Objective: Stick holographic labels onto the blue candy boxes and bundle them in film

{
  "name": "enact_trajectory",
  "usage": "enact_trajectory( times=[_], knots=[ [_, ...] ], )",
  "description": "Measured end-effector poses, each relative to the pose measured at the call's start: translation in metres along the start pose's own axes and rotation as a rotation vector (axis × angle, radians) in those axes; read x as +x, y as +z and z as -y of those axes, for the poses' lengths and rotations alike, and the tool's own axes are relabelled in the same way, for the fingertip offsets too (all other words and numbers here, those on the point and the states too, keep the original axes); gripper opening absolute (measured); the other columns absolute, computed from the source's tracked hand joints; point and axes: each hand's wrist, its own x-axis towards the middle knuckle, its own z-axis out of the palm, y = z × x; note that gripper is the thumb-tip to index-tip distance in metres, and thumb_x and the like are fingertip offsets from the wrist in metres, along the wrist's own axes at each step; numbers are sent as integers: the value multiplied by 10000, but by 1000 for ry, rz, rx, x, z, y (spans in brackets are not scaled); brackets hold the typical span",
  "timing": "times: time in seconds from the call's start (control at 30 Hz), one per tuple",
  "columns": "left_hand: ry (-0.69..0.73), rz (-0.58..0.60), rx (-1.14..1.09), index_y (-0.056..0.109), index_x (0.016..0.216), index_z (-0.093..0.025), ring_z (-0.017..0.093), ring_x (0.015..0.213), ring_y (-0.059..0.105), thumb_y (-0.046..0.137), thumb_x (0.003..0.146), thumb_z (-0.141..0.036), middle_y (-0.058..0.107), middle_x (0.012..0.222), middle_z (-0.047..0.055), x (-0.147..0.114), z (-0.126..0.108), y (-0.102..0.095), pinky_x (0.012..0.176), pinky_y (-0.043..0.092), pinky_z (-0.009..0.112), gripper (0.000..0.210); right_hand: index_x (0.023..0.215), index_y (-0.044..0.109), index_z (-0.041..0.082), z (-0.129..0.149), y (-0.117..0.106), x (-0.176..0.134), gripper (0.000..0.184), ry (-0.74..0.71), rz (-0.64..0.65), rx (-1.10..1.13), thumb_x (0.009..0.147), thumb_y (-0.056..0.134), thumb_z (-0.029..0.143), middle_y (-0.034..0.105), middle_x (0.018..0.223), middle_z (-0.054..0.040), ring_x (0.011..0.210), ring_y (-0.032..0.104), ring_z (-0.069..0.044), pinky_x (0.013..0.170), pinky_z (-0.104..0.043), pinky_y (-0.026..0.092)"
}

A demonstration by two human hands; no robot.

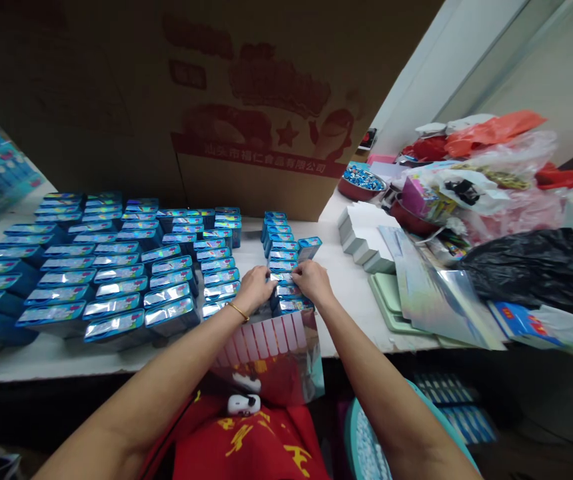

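Observation:
Both my hands meet over one small blue box (282, 277) in a short column of upright blue boxes. My left hand (256, 288), with a gold bracelet at the wrist, pinches the left end of a pale sticker strip (281, 276) on its top. At the strip's other end are the closed fingertips of my right hand (312, 281). Whether the strip is fully stuck down is too small to tell. Just in front, a sheet of pale sticker strips (266, 340) hangs over the table edge. A single blue box (309, 245) stands right of the column.
Rows of blue boxes (116, 287) fill the left side. Behind stands a large cardboard carton (246, 133). To the right are white folded cartons (361, 233), a green tray (391, 303), shiny sheets (431, 287), a red bowl (361, 187) and plastic bags. A turquoise tub (353, 433) sits below.

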Motion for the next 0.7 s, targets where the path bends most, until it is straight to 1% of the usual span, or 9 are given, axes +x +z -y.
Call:
enact_trajectory(
  times=[0.13, 0.23, 0.3, 0.4, 0.53, 0.63, 0.7],
  knots=[
    [-4, -3, 0, 606, 894, -156, 193, 918, 571, 539, 738, -286, 638, 960, 85, 0, 0, 0, 793, 421, 267, 213, 808, 667, 173, 7, -1, 4, 200, -14, 51, -137, 773, 476, 219, 651, 900, -92, 850, 579, -194, 706, -253, 369],
    [-14, 0, -1, 608, 891, -153, 200, 916, 572, 538, 740, -290, 639, 961, 89, -1, -1, 0, 795, 421, 274, 216, 828, 646, 140, 8, -1, 8, 195, -71, 70, -184, 781, 464, 193, 633, 951, -124, 877, 574, -209, 728, -262, 370],
    [-14, 1, -2, 608, 896, -149, 203, 917, 572, 534, 741, -293, 638, 961, 92, -1, -1, -1, 794, 422, 276, 225, 813, 639, 133, 7, 0, 9, 188, -95, 62, -180, 775, 460, 180, 631, 944, -127, 863, 577, -213, 710, -263, 371],
    [-11, -1, -5, 607, 903, -153, 202, 921, 571, 535, 739, -294, 637, 963, 88, -1, -1, -1, 796, 422, 273, 228, 765, 643, 154, 3, 3, 9, 173, -81, 69, -87, 743, 474, 186, 648, 861, -91, 788, 584, -190, 641, -245, 366],
    [1, -6, -7, 608, 895, -152, 203, 916, 572, 528, 741, -282, 637, 958, 88, -2, 0, 0, 798, 421, 277, 217, 700, 649, 168, -7, 6, 11, 159, -4, 114, 131, 701, 495, 206, 644, 691, -23, 666, 568, -136, 560, -207, 342],
    [-3, -5, -7, 606, 889, -157, 199, 918, 569, 527, 743, -280, 636, 960, 84, -2, 0, 0, 804, 419, 275, 206, 698, 650, 166, -14, 6, 12, 159, 30, 114, 264, 701, 505, 231, 636, 664, 2, 629, 556, -113, 528, -187, 334],
    [-9, 0, -3, 605, 881, -163, 196, 920, 568, 529, 743, -280, 636, 960, 81, -2, 0, 0, 808, 417, 274, 197, 692, 651, 175, -15, 4, 10, 163, 24, 83, 255, 711, 505, 244, 639, 672, 3, 642, 560, -115, 530, -187, 334]
  ],
)
